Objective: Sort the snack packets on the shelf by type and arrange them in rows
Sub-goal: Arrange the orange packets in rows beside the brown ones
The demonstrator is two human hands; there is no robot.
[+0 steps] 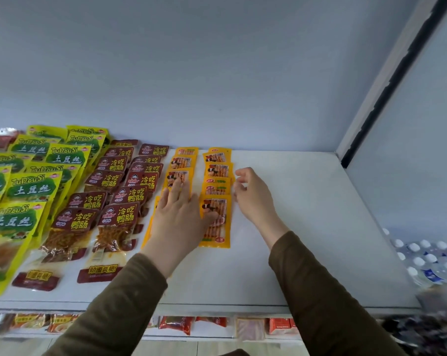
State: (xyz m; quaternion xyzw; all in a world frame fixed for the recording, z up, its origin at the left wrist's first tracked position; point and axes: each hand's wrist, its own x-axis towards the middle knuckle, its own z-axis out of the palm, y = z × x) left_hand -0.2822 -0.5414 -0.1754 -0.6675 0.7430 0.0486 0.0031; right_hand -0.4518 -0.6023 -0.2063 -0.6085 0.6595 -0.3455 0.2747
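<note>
Pressing flat on the left row of orange packets (180, 165), the left hand (177, 214) lies with fingers straight and spread, thumb touching the nearest packet of the right orange row (215, 219); it grips nothing. The packets under the palm are mostly hidden. The right hand (253, 195) hovers just beside the right orange row's far end, fingers loosely curled, holding nothing. Both orange rows run from the back of the white shelf (307, 227) toward its front edge, near the middle. To their left sit two rows of dark red packets (114, 214), then overlapping yellow-green packets (35, 186) cut off at the left edge. More packets on a lower shelf (176, 323) are blurred, half hidden by the brown sleeves (327, 299). Bottle caps (428, 258) show at the right, cut off.
</note>
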